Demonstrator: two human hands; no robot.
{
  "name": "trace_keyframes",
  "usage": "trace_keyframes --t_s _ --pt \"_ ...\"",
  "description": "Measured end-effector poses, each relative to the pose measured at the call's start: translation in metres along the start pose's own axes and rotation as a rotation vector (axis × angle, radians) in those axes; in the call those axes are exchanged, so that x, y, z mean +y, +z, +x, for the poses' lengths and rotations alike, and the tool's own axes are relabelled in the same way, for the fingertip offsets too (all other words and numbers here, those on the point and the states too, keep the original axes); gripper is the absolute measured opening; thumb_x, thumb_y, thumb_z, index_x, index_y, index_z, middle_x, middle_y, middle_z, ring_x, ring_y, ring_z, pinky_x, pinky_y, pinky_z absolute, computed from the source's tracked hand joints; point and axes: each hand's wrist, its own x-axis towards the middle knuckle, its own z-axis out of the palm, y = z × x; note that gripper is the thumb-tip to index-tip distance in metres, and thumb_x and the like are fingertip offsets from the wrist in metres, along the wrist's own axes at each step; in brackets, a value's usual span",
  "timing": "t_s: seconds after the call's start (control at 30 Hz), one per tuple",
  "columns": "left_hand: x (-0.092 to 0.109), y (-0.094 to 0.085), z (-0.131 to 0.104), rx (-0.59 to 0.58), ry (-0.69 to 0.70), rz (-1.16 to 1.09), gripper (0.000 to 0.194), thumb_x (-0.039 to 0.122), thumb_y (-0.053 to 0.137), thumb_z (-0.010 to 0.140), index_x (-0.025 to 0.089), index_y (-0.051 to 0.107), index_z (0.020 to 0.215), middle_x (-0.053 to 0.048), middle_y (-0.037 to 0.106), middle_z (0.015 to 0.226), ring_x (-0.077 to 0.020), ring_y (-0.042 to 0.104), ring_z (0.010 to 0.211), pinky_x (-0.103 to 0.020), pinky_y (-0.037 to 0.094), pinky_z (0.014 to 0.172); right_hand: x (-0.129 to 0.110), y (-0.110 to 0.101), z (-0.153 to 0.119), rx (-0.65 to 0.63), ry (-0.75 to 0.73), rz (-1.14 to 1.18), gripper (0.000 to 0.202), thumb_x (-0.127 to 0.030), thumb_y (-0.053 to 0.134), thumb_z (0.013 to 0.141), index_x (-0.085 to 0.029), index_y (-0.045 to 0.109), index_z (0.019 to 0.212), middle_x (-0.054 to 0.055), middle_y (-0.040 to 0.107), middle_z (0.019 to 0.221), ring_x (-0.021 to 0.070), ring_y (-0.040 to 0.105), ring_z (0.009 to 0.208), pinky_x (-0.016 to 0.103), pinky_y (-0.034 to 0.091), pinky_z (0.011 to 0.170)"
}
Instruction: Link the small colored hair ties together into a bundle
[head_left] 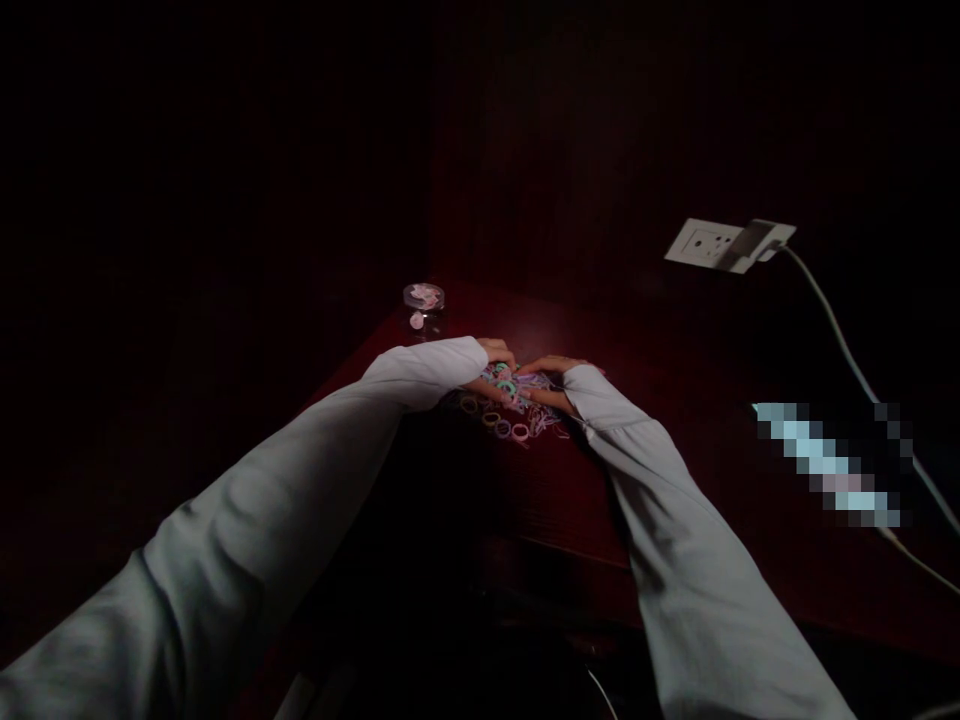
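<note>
A pile of small coloured hair ties [520, 432], pink, mint green, purple and yellowish, lies on the dark red table. At its left side is my left hand [496, 351], thumb and fingers apart around some mint and pink ties. My right hand [556, 364] reaches in from the other side, forefinger and thumb stretched out over the ties. The thumbs come close together near the middle of the pile. Shadow and small size hide whether any single tie is pinched. Pale long sleeves cover both arms up to the wrists.
Beyond my left hand stands a clear round container [424, 297] with pinkish pieces showing. A white wall socket [705, 245] with a plugged-in charger [766, 240] is at the right, its white cable [840, 335] hanging down. A pixelated bright object [825, 465] lies at right. Surroundings are very dark.
</note>
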Motion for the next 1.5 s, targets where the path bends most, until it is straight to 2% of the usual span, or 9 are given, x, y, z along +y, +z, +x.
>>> trace_keyframes --t_s 0.13,0.27,0.4,0.53,0.77,0.87,1.03,1.3,1.5 --pt "-0.006 -0.001 0.001 0.027 0.038 -0.178 0.038 0.053 0.073 0.086 0.027 0.072 0.114 -0.001 0.071 0.113 -0.0181 0.066 0.098 -0.025 0.046 0.085 -0.002 0.002 0.005 0.097 0.068 0.11 0.029 -0.044 0.077 0.078 -0.022 0.08 0.098 0.005 0.078 0.09 0.0209 0.068 0.08 0.032 0.051 0.074" --pt "-0.009 0.008 0.011 0.019 -0.122 -0.353 0.042 0.054 0.077 0.08 0.02 0.077 0.104 -0.002 0.071 0.091 -0.0144 0.059 0.072 -0.024 0.041 0.064 -0.007 0.005 0.008 0.17 0.114 0.264 0.037 -0.051 0.077 0.074 -0.02 0.079 0.092 0.005 0.075 0.081 0.0188 0.064 0.072 0.031 0.048 0.067" --pt "-0.013 0.014 0.015 -0.005 -0.215 -0.495 0.041 0.051 0.074 0.083 0.018 0.08 0.107 -0.003 0.073 0.091 -0.0105 0.051 0.06 -0.023 0.034 0.058 -0.008 0.008 0.006 0.209 0.181 0.448 0.045 -0.059 0.079 0.068 -0.021 0.076 0.09 0.004 0.074 0.081 0.0179 0.063 0.071 0.03 0.049 0.065" --pt "-0.019 0.016 0.014 0.005 -0.178 -0.512 0.043 0.053 0.071 0.085 0.02 0.08 0.11 -0.004 0.075 0.1 -0.0123 0.055 0.066 -0.023 0.036 0.059 -0.009 0.008 0.002 0.173 0.261 0.545 0.05 -0.063 0.082 0.061 -0.021 0.075 0.087 0.003 0.07 0.074 0.017 0.061 0.066 0.03 0.048 0.062" --pt "-0.018 0.013 0.012 0.041 -0.036 -0.541 0.029 0.045 0.068 0.092 0.021 0.08 0.103 -0.005 0.076 0.112 -0.0196 0.068 0.105 -0.025 0.048 0.087 -0.024 0.0 -0.01 0.085 0.261 0.564 0.049 -0.059 0.087 0.059 -0.021 0.076 0.088 0.002 0.073 0.08 0.0173 0.064 0.073 0.029 0.051 0.068" --pt "-0.016 0.011 0.01 0.041 -0.068 -0.544 0.029 0.044 0.069 0.092 0.021 0.08 0.106 -0.004 0.075 0.111 -0.0198 0.067 0.103 -0.026 0.048 0.088 -0.027 -0.001 -0.012 0.062 0.262 0.557 0.048 -0.058 0.087 0.059 -0.021 0.077 0.087 0.002 0.073 0.079 0.0179 0.064 0.074 0.03 0.052 0.07" --pt "-0.017 0.012 0.01 0.013 -0.174 -0.577 0.034 0.045 0.071 0.088 0.02 0.078 0.11 -0.003 0.073 0.094 -0.017 0.062 0.081 -0.025 0.044 0.071 -0.026 -0.003 -0.015 0.058 0.243 0.508 0.047 -0.056 0.085 0.063 -0.02 0.078 0.09 0.003 0.072 0.081 0.0181 0.063 0.074 0.03 0.05 0.07" --pt "-0.017 0.007 0.008 0.041 -0.12 -0.718 0.038 0.047 0.07 0.086 0.017 0.076 0.11 -0.002 0.07 0.083 -0.0148 0.059 0.074 -0.025 0.042 0.069 -0.033 -0.007 -0.019 0.102 0.213 0.472 0.049 -0.061 0.081 0.065 -0.019 0.076 0.091 0.003 0.071 0.081 0.0169 0.06 0.075 0.031 0.049 0.072" --pt "-0.009 0.002 0.006 0.2 -0.07 -0.664 0.036 0.046 0.062 0.09 0.016 0.075 0.106 -0.006 0.074 0.094 -0.0147 0.06 0.076 -0.026 0.041 0.069 -0.03 -0.003 -0.017 0.179 0.214 0.576 0.043 -0.057 0.08 0.069 -0.02 0.077 0.093 0.004 0.074 0.085 0.0168 0.064 0.076 0.031 0.052 0.074"
